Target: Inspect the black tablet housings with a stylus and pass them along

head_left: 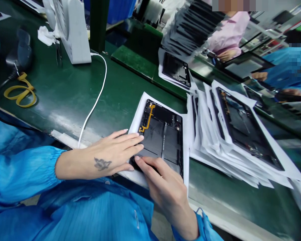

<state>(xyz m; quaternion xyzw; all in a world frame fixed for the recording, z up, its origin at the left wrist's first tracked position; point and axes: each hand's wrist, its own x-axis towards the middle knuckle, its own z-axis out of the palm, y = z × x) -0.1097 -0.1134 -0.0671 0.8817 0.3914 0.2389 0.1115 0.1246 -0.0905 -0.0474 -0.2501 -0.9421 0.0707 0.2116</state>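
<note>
An opened tablet (154, 142) lies on a white sheet (137, 115) at the table's front edge, its dark batteries and inner parts facing up. Along its upper left side runs an orange flex cable (148, 121). My left hand (107, 155) rests flat with fingers stretched out, the fingertips over the tablet's left edge. Close below them, my right hand (168, 184) has thumb and fingers drawn together at the tablet's lower left corner. Whatever sits between those fingers is hidden. The right hand covers the tablet's near end.
At right stands a stack of opened tablets (248, 124) interleaved with white sheets. Behind are another tablet (176, 69) and a tall dark stack (188, 28). A white fan-like device (76, 36), its white cable (100, 90), and a scanner (22, 50) occupy the left. Co-workers sit beyond.
</note>
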